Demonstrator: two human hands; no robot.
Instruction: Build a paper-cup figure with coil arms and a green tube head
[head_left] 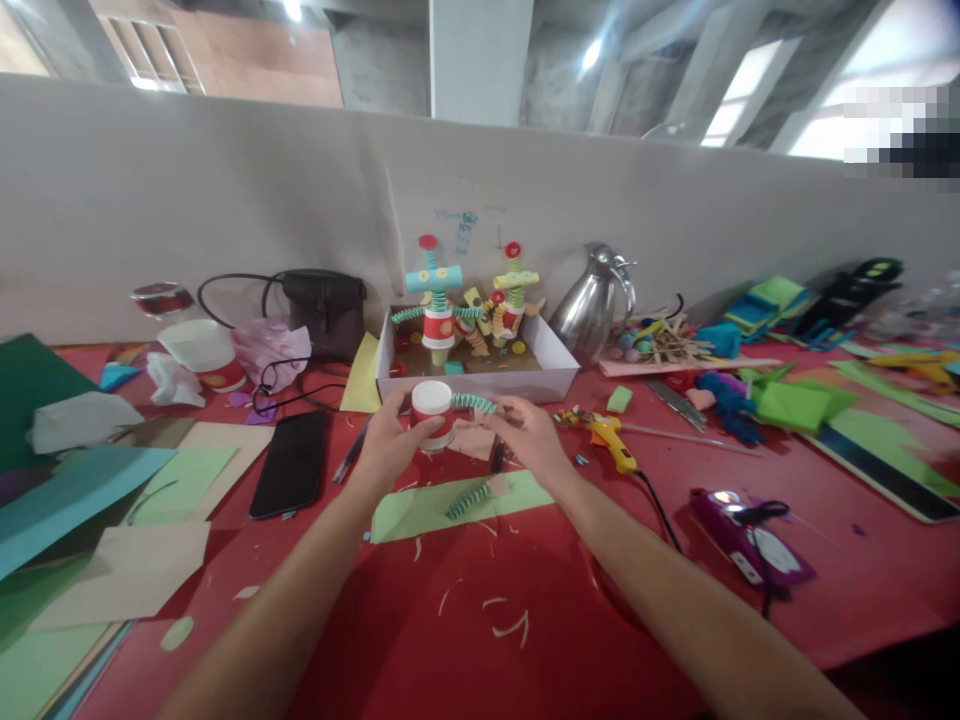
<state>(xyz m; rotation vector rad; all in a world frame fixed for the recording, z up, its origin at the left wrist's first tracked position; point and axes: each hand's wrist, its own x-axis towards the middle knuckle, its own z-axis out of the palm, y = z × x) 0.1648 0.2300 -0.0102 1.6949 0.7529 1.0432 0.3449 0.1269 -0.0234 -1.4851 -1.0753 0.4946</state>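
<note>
We work at a red table [525,640] littered with paper scraps, set against a pale partition [225,200]; above it we see concrete beams and bright windows. Our left hand [390,440] is closed around an upturned paper cup [433,412], red with a white base, held just above the table near its middle. Our right hand [529,430] pinches the end of a green paper spring [474,402] that reaches to the cup's side. Below the hands lies a green strip [420,510] with a second spring [469,497] on it. Just behind the cup stands a white box [555,380] with paper figures [439,300] inside. A phone [291,463] lies to the left, a glue gun [611,437] to the right, a steel jug [592,300] beyond it.
</note>
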